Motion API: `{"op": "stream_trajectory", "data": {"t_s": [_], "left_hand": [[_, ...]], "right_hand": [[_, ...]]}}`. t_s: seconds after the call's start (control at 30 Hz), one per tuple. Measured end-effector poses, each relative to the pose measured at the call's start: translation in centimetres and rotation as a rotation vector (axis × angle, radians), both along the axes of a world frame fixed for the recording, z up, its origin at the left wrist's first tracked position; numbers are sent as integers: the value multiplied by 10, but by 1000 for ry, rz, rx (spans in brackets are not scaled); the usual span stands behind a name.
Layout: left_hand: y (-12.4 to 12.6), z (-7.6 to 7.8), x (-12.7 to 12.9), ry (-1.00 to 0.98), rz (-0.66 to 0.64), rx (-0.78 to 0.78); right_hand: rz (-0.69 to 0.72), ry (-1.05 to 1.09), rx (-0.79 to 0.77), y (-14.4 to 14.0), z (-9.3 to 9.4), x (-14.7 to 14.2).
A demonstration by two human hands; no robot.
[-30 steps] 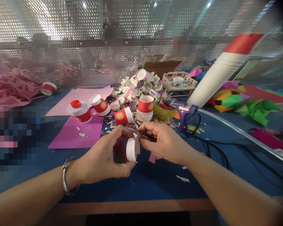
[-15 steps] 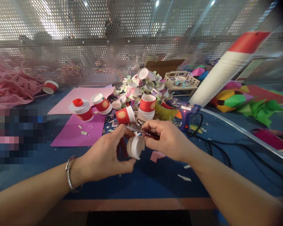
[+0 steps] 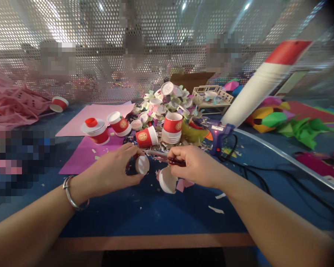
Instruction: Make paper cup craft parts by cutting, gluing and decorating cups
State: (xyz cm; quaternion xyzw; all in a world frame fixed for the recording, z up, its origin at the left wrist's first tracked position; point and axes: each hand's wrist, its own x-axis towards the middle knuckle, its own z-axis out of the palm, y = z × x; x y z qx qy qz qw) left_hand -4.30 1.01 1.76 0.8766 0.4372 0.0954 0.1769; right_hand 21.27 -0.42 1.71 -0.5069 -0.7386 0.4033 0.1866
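Observation:
My left hand [image 3: 119, 165] is pinched around a small white paper cup base [image 3: 143, 165], its round face turned toward the right. My right hand [image 3: 190, 165] grips dark red-handled scissors [image 3: 177, 162], whose blades point left, just above the cup base. Below the scissors is a curved white paper cup piece [image 3: 167, 181], apart from the left hand; whether it touches the table cannot be made out. Scraps of pink paper [image 3: 183, 184] lie beside it. Farther back stand red and white paper cups [image 3: 173, 126], with another cup [image 3: 147, 137] tipped on its side.
A heap of cut cup pieces [image 3: 158, 100] rises at the back. To its right are a blue glue gun [image 3: 217, 135] with black cables and a leaning white tube [image 3: 256, 87] with a red end. Purple paper [image 3: 75, 159] and pink paper [image 3: 80, 118] lie at left.
My left hand has moved left with the cup base. The curved white cup piece has come apart from it and is now below the scissors. My right hand has barely shifted.

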Motion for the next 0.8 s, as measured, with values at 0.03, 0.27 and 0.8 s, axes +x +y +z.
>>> {"op": "stream_trajectory", "data": {"t_s": [0.03,0.27,0.8], "left_hand": [[1,1,-2,23,-6,4],[4,5,-15,128,59,33],[-35,-11,19,71,-322,84]], "right_hand": [[11,5,-21,0,-1,0],[-57,142,-46,2,0,3],[-62,-334,101,16,-4,13]]}}
